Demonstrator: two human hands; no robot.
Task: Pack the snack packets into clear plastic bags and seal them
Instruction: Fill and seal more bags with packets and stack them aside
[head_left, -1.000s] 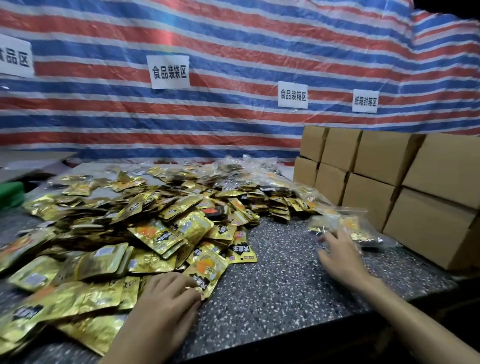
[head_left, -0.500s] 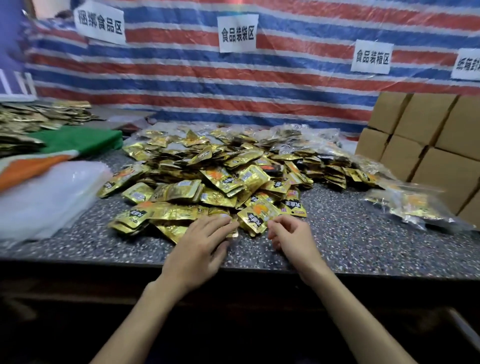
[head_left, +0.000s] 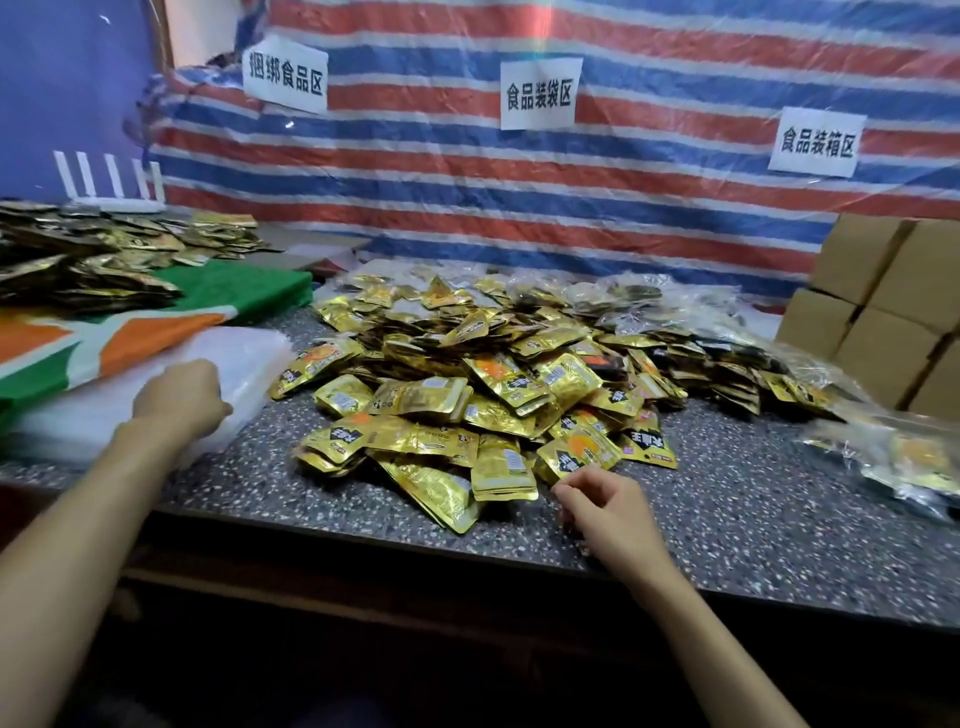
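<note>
Speckled surface (head_left: 727, 525) keeps the packets (head_left: 467, 395) heaped at 12 o'clock, in easy reach, and the bags (head_left: 254, 358) at 9 o'clock, where the left hand (head_left: 179, 397) curls, grip unclear, likely to peel one off, while the right hand (head_left: 608, 506) rests loosely curled, empty, beside the heap.

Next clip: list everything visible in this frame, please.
snack packets: many, gold, heaped mid-counter
second packet heap: many, dull gold, far left
empty bag stack: one, translucent white, counter's left
filled clear bags: several, right and behind heap
cardboard boxes: several, brown, stacked right
cloth: one, green-orange-white, left
paper signs: three, white, on tarp
tarp: one, red-blue-white striped, behind
counter: one, speckled grey
left hand: on bag stack, fingers hidden
right hand: loosely curled, at heap's front
</note>
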